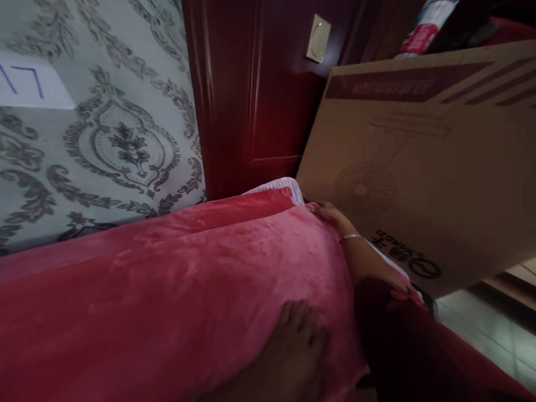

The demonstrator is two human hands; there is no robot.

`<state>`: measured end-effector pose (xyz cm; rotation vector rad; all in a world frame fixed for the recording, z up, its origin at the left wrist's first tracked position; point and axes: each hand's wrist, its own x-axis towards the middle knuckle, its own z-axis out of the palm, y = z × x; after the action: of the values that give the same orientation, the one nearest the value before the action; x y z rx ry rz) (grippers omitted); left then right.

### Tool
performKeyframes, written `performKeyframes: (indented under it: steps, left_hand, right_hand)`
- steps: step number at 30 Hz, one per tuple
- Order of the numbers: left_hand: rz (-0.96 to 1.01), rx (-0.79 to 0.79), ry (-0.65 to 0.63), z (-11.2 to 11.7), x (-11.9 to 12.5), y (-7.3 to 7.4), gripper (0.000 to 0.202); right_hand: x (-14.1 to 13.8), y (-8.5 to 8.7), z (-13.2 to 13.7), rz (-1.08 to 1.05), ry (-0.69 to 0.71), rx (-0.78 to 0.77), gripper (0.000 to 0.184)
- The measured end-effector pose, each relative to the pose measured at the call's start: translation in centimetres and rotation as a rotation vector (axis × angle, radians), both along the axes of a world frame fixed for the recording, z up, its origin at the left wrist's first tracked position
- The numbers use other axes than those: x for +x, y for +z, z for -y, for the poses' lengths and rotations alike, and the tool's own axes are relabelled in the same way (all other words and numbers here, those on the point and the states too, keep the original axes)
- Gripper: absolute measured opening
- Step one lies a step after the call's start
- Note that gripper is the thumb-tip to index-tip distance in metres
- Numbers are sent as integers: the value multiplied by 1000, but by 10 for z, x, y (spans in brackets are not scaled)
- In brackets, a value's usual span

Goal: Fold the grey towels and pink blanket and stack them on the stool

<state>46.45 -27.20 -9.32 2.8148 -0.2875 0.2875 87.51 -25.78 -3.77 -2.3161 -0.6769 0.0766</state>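
Note:
A pink-red plush blanket [201,268] spreads across the bed, with a fold running along its far side. At its far right corner, my right hand [330,214] has its fingers curled over the blanket's edge and appears to grip it. A bracelet circles that wrist, and a dark red sleeve covers the forearm. Striped cloth [288,183] shows from under the blanket at the corner. My bare foot [295,346] rests on the blanket in the lower middle. My left hand is out of view.
A large cardboard box [419,167] printed with a fan stands right beside the bed, with a white-and-red container [427,28] above its top edge. Behind are a dark red wooden panel [268,84] with a switch plate [319,39] and patterned wallpaper [129,139]. Tiled floor [486,318] shows at lower right.

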Motion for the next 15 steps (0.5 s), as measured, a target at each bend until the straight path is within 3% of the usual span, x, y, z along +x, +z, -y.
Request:
performKeyframes:
  steps: [4, 9, 15]
  left_hand:
    - [78, 79, 35, 3, 6, -8, 43]
    - [208, 183, 43, 9, 3, -18, 42]
    - [131, 126, 10, 4, -2, 9, 42]
  right_hand:
    - [9, -16, -17, 134, -6, 116, 52]
    - [18, -45, -18, 140, 6, 128, 43]
    - [35, -64, -6, 218, 24, 122, 45]
